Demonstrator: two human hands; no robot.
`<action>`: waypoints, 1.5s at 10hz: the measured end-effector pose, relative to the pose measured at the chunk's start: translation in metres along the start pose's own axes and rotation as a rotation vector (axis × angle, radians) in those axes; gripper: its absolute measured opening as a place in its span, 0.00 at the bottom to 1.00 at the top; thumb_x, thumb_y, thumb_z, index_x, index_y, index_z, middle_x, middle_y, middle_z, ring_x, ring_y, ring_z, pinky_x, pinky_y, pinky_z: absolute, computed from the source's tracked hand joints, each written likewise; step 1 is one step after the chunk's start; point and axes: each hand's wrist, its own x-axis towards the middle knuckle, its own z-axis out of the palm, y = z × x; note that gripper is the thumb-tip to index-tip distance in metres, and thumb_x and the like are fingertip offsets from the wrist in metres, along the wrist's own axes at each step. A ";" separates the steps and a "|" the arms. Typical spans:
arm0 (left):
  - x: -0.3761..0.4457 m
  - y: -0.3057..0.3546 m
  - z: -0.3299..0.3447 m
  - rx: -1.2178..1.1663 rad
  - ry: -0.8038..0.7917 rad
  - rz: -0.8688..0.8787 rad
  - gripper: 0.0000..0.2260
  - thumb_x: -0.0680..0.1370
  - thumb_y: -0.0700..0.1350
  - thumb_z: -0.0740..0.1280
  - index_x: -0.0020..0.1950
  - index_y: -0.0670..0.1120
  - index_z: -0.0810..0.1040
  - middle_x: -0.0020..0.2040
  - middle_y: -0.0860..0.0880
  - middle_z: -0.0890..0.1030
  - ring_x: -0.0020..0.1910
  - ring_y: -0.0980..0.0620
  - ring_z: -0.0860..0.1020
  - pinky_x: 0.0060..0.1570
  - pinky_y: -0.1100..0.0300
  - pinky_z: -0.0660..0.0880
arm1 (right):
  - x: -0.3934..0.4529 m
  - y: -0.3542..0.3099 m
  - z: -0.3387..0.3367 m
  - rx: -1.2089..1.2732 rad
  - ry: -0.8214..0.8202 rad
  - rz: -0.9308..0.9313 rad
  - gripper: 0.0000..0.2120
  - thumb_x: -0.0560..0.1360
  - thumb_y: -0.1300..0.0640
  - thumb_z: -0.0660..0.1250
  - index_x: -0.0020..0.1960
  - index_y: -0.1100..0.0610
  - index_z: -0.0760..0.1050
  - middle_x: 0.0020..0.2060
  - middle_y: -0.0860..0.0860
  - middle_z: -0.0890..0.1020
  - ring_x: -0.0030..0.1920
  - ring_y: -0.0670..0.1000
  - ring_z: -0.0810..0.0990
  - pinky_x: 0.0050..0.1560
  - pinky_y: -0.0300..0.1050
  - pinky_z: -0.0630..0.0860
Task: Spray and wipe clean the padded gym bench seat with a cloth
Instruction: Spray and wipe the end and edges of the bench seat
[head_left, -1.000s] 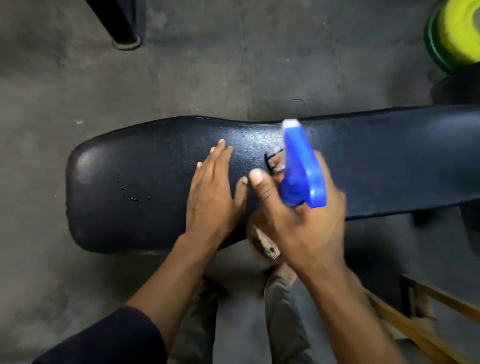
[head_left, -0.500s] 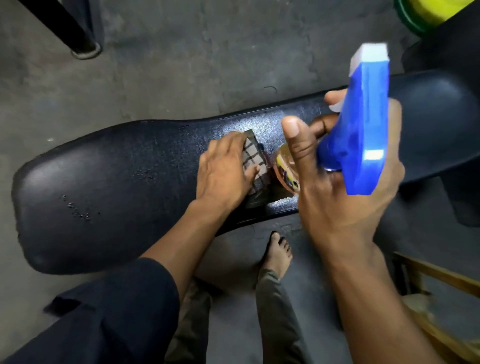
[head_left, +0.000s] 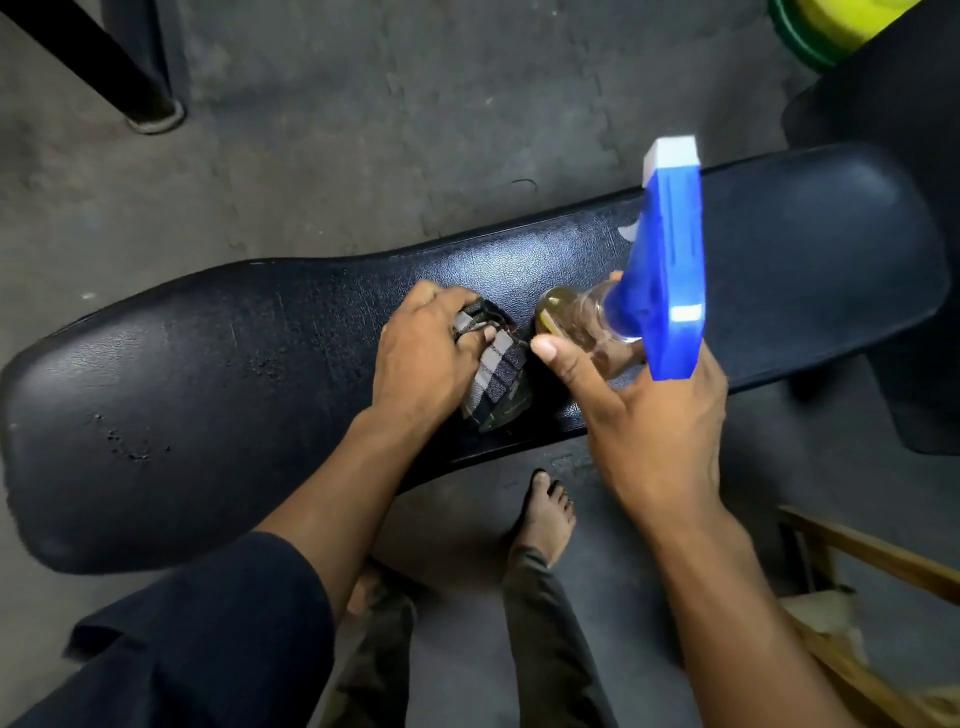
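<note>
**Risk: spray missing the pad, cloth bunching under the hand**

The spray bottle (head_left: 631, 312) is gripped in the right hand (head_left: 649, 415) and held above the bench seat (head_left: 234, 374), its nozzle turned toward the far side. The checked cloth (head_left: 496, 376) is pressed onto the middle of the pad by the closed left hand (head_left: 426, 358). If the trigger is squeezed at this angle, liquid could be thrown onto the floor (head_left: 363, 156). The crumpled cloth could be dragged without wiping evenly.
</note>
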 end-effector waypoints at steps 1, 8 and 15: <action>-0.002 -0.002 -0.004 -0.038 0.002 0.018 0.13 0.79 0.45 0.76 0.64 0.51 0.85 0.54 0.52 0.78 0.54 0.50 0.80 0.62 0.52 0.78 | -0.002 0.014 -0.003 -0.097 -0.056 0.034 0.35 0.72 0.28 0.70 0.61 0.58 0.80 0.54 0.46 0.84 0.55 0.48 0.80 0.52 0.17 0.61; -0.047 -0.103 -0.086 0.176 0.069 -0.122 0.25 0.83 0.47 0.68 0.81 0.48 0.72 0.81 0.46 0.72 0.81 0.43 0.68 0.81 0.48 0.65 | 0.022 0.000 0.180 -0.726 -0.456 -0.517 0.29 0.88 0.45 0.54 0.87 0.46 0.53 0.88 0.52 0.49 0.87 0.62 0.50 0.85 0.65 0.52; -0.100 -0.247 -0.128 0.525 0.180 0.026 0.27 0.88 0.56 0.52 0.88 0.55 0.56 0.90 0.53 0.52 0.89 0.52 0.51 0.85 0.43 0.56 | -0.039 -0.058 0.272 -0.794 -0.274 -0.405 0.30 0.86 0.47 0.53 0.87 0.41 0.51 0.88 0.52 0.49 0.86 0.65 0.51 0.83 0.69 0.56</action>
